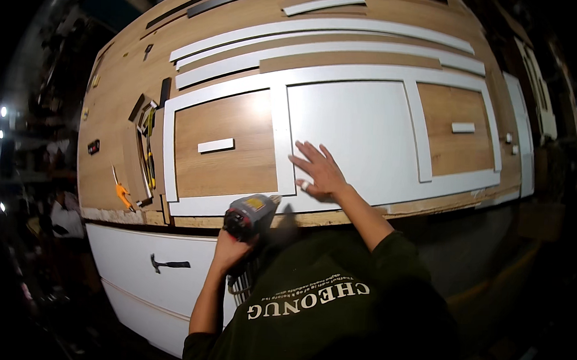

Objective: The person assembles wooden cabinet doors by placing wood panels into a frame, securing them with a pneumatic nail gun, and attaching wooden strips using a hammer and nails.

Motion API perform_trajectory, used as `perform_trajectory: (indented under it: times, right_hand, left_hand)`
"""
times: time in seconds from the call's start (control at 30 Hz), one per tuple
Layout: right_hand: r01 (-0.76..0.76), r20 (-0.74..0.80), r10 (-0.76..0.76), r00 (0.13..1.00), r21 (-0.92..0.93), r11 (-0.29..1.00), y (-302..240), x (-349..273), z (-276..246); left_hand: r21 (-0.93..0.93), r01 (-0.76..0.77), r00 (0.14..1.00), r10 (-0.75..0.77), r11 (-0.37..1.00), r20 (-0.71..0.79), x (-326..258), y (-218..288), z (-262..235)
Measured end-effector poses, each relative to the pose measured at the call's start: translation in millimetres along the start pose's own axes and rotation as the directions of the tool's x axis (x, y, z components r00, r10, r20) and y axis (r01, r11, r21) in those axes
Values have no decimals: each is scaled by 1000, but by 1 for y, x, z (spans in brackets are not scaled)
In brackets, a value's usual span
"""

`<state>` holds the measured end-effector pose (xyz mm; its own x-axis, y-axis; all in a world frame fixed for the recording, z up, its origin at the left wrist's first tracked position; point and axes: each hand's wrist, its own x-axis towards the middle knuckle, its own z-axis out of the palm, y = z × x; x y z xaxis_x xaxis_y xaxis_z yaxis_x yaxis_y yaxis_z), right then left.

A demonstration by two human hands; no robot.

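Note:
My left hand (233, 247) is wrapped round the handle of a grey, black and red nail gun (252, 212). Its nose sits at the front rail of a white panel frame (236, 206), left of the middle; whether it touches cannot be made out. Fingers spread, my right hand (322, 174) rests on the white middle panel (355, 125), with something white round the thumb. Wood-coloured surface shows in the frame's left and right openings. A small white block lies in each, one on the left (216, 145) and one on the right (463, 127).
Behind the frame, long white strips (320, 33) lie on the wooden tabletop (121, 102). To the left are an orange-handled tool (123, 195), a yellow-and-black tool (151, 148) and dark offcuts. A claw hammer (169, 263) is on the white surface below the table edge.

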<state>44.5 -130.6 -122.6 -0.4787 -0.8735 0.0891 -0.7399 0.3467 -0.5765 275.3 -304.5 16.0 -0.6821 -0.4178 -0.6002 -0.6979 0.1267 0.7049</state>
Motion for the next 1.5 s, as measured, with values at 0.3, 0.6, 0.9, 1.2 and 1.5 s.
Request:
perform_trajectory:
  times: [0.3,0.6,0.9,1.2,1.5]
  right_hand:
    - [-289,72,289,955,-4,957,-10,15,-7]
    - [-312,77,311,947,6,950,-5,17,-8]
    - [-314,57,312,948,24,949,-5,17,-6]
    - [-313,70,311,948,17,950,-4,16,-7]
    - [-311,92,310,946,-1,950,-5,17,-10]
  left_hand:
    - [175,78,996,-83,981,25,35,31,34]
    - [120,137,990,-140,983,10,32,40,43]
    - [225,89,995,-94,970,14,31,47,45]
    - [103,106,993,-100,989,-65,25,39,23]
    - [116,127,992,-125,985,-27,32,36,20]
